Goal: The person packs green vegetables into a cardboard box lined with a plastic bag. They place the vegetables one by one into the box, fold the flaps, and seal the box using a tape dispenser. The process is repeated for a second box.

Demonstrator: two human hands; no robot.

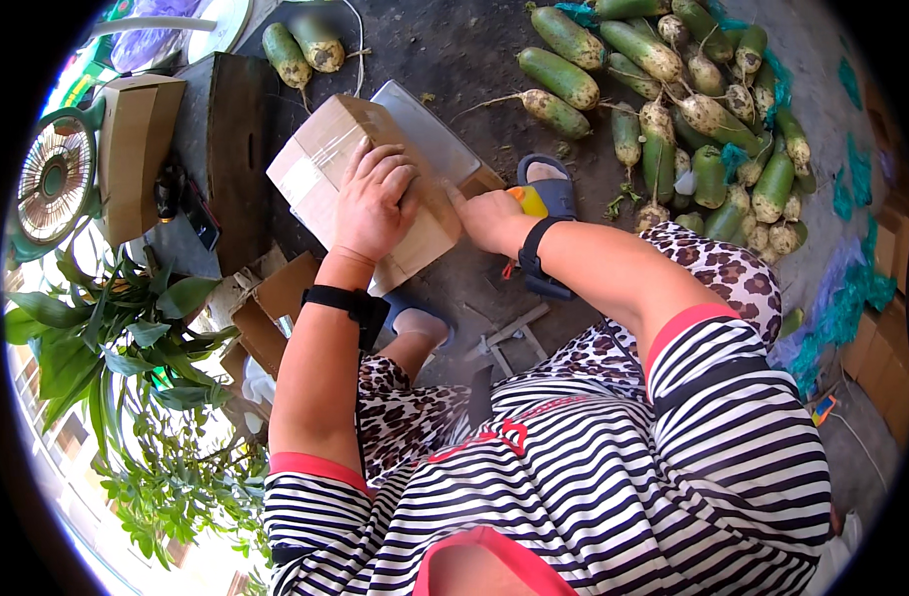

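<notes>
A brown cardboard box [310, 179] with clear tape and a pale label lies in front of me, tilted across a shallow grey tray or lid [430, 129]. My left hand [377, 199] rests on its top, fingers stretched over the cardboard and slightly bent. At the box's right edge is my right hand [489, 221], closed, with the index finger pointing onto the cardboard. A yellow and orange handle [530, 202] sticks out behind that fist; the tool's working end is hidden, so I cannot tell its kind.
Many green radishes [663, 139] with soil on them are heaped at the right, beside teal netting [852, 268]. Two more radishes [301, 55] lie at the far left. A fan [54, 177], a carton [142, 149] and a leafy plant [107, 328] stand at the left.
</notes>
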